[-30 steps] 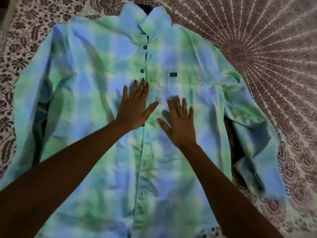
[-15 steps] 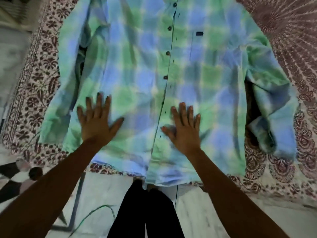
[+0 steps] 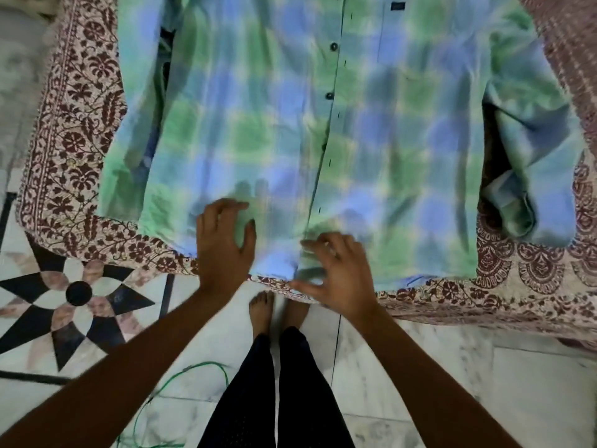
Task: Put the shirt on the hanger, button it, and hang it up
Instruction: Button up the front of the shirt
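bedspread [image 3: 80, 124] | shirt [image 3: 258, 124], pocket label [image 3: 397, 6] unreadable (blurred) | left hand [image 3: 224, 247] relaxed on shirt | right hand [image 3: 342, 276] grip unclear

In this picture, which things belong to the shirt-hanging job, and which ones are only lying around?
Job: green-and-blue checked shirt; its dark round buttons; left hand and right hand, both at its hem.
Lying about: maroon floral printed bedspread; thin green cable on the white marble floor.
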The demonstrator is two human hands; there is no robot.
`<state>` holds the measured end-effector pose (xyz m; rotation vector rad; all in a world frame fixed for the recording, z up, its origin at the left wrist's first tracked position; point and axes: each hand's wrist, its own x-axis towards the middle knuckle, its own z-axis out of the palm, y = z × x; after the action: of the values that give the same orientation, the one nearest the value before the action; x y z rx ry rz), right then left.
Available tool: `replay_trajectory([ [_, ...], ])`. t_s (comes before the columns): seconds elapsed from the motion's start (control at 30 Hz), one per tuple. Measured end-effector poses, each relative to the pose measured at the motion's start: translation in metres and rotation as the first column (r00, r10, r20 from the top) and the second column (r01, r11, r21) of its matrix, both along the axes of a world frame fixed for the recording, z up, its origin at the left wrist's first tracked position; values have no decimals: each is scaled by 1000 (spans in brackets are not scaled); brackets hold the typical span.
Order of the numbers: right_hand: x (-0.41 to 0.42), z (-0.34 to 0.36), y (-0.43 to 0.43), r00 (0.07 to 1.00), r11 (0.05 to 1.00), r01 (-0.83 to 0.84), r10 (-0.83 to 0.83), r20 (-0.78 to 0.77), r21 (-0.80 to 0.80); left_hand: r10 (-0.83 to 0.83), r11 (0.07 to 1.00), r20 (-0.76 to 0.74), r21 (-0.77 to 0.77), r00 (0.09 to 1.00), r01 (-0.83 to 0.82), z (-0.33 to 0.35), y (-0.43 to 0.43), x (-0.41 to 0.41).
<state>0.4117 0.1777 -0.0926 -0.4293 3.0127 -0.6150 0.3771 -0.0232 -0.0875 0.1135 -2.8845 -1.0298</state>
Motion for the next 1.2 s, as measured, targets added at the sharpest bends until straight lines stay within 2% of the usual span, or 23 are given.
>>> replay_trajectory([
  [0.07, 23, -4, -9, 994, 987, -93, 83, 76, 134, 103, 973, 98, 195, 990, -120, 4, 17, 27],
  [0.1, 28, -5, -11, 995, 988, -72, 62, 82, 134, 147, 944, 156, 271, 977, -186, 5, 23, 37],
  [0.13, 31, -9, -12, 996, 998, -16, 10, 85, 68, 166, 920, 207, 320, 964, -227, 5, 27, 46],
  [0.2, 32, -8, -14, 974, 956, 191, -157, 163, -223, 124, 925, 237, 323, 964, -199, 4, 32, 57],
  [0.27, 30, -3, -15, 854, 721, 517, -394, 341, -461, 43, 946, 245, 302, 968, -118, 2, 33, 60],
  [0.33, 28, 3, -13, 650, 393, 757, -530, 545, -522, -44, 963, 263, 267, 964, -29, 1, 36, 58],
  [0.4, 26, 8, -10, 495, 121, 848, -532, 688, -516, -110, 981, 286, 183, 952, 58, 1, 40, 54],
  [0.47, 29, 8, -8, 393, -28, 882, -508, 767, -471, -125, 990, 317, 101, 940, 98, -1, 46, 50],
  [0.53, 33, 9, -10, 334, -108, 895, -478, 812, -432, -64, 994, 367, 102, 928, 29, 1, 54, 51],
  [0.57, 35, 9, -12, 314, -112, 904, -483, 817, -413, 37, 983, 404, 148, 914, -106, 2, 60, 54],
  [0.6, 36, 10, -13, 295, -100, 915, -497, 816, -391, 189, 924, 444, 222, 876, -312, 5, 68, 57],
  [0.63, 38, 12, -13, 276, -92, 924, -510, 815, -371, 353, 781, 505, 304, 787, -545, 8, 76, 61],
  [0.67, 39, 14, -14, 254, -87, 935, -516, 818, -345, 470, 566, 586, 374, 661, -734, 12, 84, 63],
  [0.7, 41, 16, -14, 235, -81, 944, -518, 822, -321, 510, 336, 680, 406, 527, -850, 14, 90, 65],
  [0.73, 42, 17, -14, 225, -70, 950, -518, 825, -303, 492, 153, 763, 398, 419, -904, 18, 95, 64],
  [0.77, 44, 17, -13, 221, -66, 953, -514, 829, -295, 449, 36, 819, 382, 357, -923, 18, 98, 63],
  [0.8, 45, 19, -11, 219, -73, 954, -493, 842, -291, 408, -14, 849, 375, 337, -927, 17, 99, 61],
  [0.9, 49, 20, -4, 248, -114, 940, -421, 873, -322, 359, 54, 853, 386, 378, -921, 11, 100, 52],
  [1.0, 49, 23, 6, 241, -135, 933, -454, 858, -333, 380, 132, 838, 370, 392, -919, 11, 98, 49],
  [1.07, 48, 26, 11, 223, -125, 941, -472, 853, -315, 392, 109, 833, 380, 391, -919, 16, 99, 51],
  [1.1, 47, 26, 13, 224, -77, 951, -495, 840, -299, 386, 85, 839, 383, 384, -920, 18, 99, 53],
  [1.13, 46, 26, 15, 248, 32, 961, -546, 801, -275, 381, 59, 849, 374, 367, -926, 21, 101, 57],
  [1.2, 42, 29, 15, 392, 326, 917, -629, 672, -230, 445, 42, 829, 359, 339, -932, 25, 102, 64],
])
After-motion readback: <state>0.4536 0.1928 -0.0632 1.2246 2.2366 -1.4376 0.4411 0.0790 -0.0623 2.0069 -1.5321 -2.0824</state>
